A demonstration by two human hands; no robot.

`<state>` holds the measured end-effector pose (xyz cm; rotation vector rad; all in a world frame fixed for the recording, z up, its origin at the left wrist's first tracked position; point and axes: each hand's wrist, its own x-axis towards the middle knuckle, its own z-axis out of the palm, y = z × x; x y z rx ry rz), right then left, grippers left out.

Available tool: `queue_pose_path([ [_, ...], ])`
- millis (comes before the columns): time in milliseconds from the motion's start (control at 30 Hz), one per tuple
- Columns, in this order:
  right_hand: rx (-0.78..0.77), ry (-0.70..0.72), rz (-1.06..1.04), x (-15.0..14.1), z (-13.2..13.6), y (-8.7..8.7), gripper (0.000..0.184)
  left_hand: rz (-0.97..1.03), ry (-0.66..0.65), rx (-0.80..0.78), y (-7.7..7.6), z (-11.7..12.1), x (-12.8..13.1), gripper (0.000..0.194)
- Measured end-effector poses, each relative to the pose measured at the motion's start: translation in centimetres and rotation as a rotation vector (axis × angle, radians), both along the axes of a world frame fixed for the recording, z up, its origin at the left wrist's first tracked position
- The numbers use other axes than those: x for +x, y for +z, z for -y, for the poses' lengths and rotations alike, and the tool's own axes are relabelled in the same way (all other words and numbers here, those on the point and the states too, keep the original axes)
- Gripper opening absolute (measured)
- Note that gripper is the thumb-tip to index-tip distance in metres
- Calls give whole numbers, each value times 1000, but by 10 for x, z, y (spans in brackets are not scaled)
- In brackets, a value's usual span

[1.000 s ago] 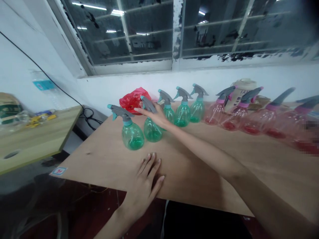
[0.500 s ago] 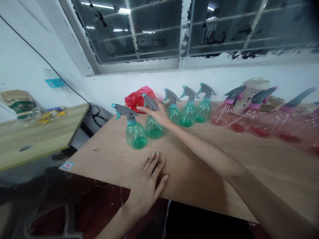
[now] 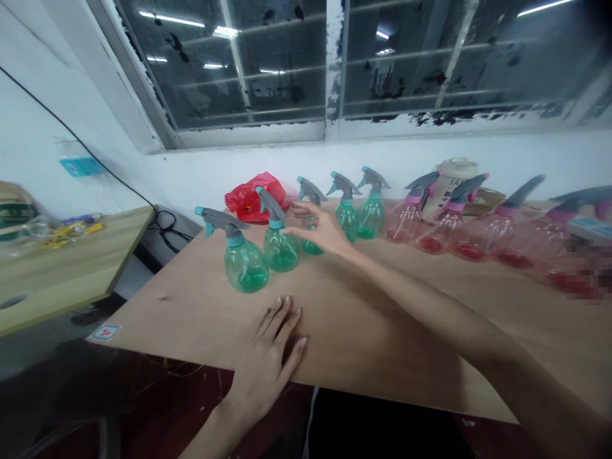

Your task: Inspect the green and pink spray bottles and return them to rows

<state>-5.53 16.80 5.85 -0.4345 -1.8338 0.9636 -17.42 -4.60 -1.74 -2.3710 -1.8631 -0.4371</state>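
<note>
My left hand (image 3: 265,357) lies flat near the front edge of the wooden table (image 3: 363,319), fingers stretched out, holding nothing. My right hand (image 3: 325,228) reaches across with thumb and fingers apart, in front of the third green spray bottle (image 3: 313,247), hiding much of its neck and body. Its thumb tip comes close to the second green spray bottle (image 3: 281,250); contact cannot be made out. Leftmost in the row stands another green spray bottle (image 3: 246,264). Two more, a green spray bottle (image 3: 347,220) and its neighbour (image 3: 371,217), stand beyond the hand. All have grey trigger heads with turquoise nozzles.
Several pink spray bottles (image 3: 433,236) with red liquid continue the row rightward. Behind the green ones lies a red plastic bag (image 3: 253,197). A pale container (image 3: 452,182) stands by the wall under the window. To the left is a second table (image 3: 81,268) with odds and ends.
My right hand has moved from the second green spray bottle's trigger head to the third bottle. The view has shifted slightly right. My left hand stays flat on the table.
</note>
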Motion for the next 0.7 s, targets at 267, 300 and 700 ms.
queue_pose_path([
  [267,45,-458,59,29,-16,-29,32,17,7,0,0,0,0,48],
  [300,34,-516,74,30,-19,-31,36,18,6,3,0,0,1,48],
  [700,2,-809,587,-7,-21,-16,60,4,17,16,-3,2,0,47],
])
